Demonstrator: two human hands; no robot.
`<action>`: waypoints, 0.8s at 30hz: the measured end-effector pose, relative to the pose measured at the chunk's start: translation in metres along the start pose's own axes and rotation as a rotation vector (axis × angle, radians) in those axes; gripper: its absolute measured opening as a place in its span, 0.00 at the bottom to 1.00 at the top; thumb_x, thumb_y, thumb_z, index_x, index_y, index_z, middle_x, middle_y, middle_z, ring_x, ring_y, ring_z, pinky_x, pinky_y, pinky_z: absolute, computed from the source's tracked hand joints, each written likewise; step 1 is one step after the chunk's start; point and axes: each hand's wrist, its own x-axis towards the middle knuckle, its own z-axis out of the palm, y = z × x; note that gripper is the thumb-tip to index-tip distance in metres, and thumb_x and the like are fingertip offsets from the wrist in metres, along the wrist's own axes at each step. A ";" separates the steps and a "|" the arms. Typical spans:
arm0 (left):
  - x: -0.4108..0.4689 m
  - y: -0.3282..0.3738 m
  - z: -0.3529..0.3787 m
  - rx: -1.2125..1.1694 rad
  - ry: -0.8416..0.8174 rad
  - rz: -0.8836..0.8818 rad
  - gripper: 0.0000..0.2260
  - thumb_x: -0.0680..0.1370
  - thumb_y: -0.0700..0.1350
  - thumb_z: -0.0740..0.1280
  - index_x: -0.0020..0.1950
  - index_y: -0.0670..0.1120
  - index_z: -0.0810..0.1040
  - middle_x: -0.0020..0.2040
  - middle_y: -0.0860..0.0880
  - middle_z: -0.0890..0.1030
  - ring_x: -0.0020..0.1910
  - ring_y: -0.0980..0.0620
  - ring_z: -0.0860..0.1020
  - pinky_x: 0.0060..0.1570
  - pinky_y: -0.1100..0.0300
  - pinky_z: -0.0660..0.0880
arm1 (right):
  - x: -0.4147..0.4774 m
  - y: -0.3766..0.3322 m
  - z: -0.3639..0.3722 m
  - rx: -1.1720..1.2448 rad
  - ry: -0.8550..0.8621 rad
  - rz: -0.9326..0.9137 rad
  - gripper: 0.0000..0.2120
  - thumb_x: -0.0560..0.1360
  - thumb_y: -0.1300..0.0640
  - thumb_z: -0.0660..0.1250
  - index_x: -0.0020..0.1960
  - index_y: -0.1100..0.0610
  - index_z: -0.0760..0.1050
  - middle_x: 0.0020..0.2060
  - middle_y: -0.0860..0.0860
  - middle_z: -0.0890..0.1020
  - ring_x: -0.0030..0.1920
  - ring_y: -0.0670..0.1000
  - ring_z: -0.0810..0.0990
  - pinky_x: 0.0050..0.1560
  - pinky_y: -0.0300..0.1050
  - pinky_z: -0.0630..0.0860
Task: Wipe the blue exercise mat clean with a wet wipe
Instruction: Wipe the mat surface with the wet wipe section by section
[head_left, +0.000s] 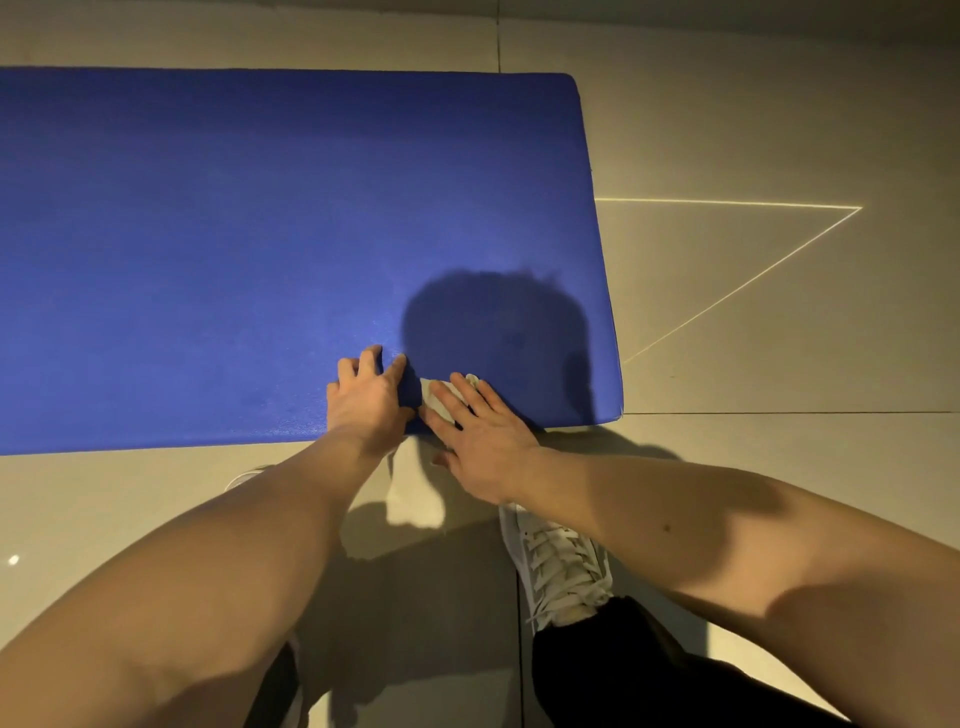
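Head view: right hand (483, 441), fingers flat, is pressing the wipe (434, 401) on the mat's (234, 234) near edge. Left hand (366, 402), spread, is bracing beside it. Most of the mat is probably still waiting.

We count one flat blue foam exercise mat (260, 234), one crumpled white wet wipe (434, 397), two bare hands, a left hand (366, 400) and a right hand (485, 439), and one white laced sneaker (561, 566) plainly shown.

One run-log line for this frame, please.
stage: wipe down on mat, near edge by right end | left hand: fingers spread, resting on blue mat | right hand: flat, pressing wet wipe onto mat
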 end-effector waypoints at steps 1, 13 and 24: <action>0.000 0.000 0.000 0.006 -0.002 0.002 0.33 0.76 0.52 0.72 0.78 0.52 0.63 0.78 0.46 0.57 0.72 0.40 0.58 0.64 0.48 0.64 | -0.002 0.005 0.000 0.009 0.000 -0.007 0.31 0.86 0.41 0.45 0.84 0.51 0.40 0.82 0.51 0.37 0.81 0.56 0.32 0.80 0.57 0.37; -0.001 -0.001 0.001 -0.006 -0.012 -0.013 0.33 0.78 0.51 0.70 0.80 0.52 0.60 0.79 0.48 0.55 0.72 0.42 0.56 0.67 0.49 0.62 | -0.068 0.080 0.014 -0.079 -0.064 0.174 0.37 0.79 0.41 0.24 0.83 0.58 0.37 0.81 0.53 0.33 0.81 0.56 0.33 0.81 0.55 0.42; -0.001 -0.001 0.002 -0.022 -0.005 -0.014 0.33 0.78 0.50 0.71 0.80 0.52 0.60 0.78 0.48 0.55 0.71 0.41 0.57 0.67 0.48 0.63 | -0.006 0.021 0.000 0.124 0.032 -0.012 0.34 0.85 0.41 0.43 0.83 0.62 0.44 0.83 0.55 0.41 0.82 0.54 0.38 0.81 0.54 0.41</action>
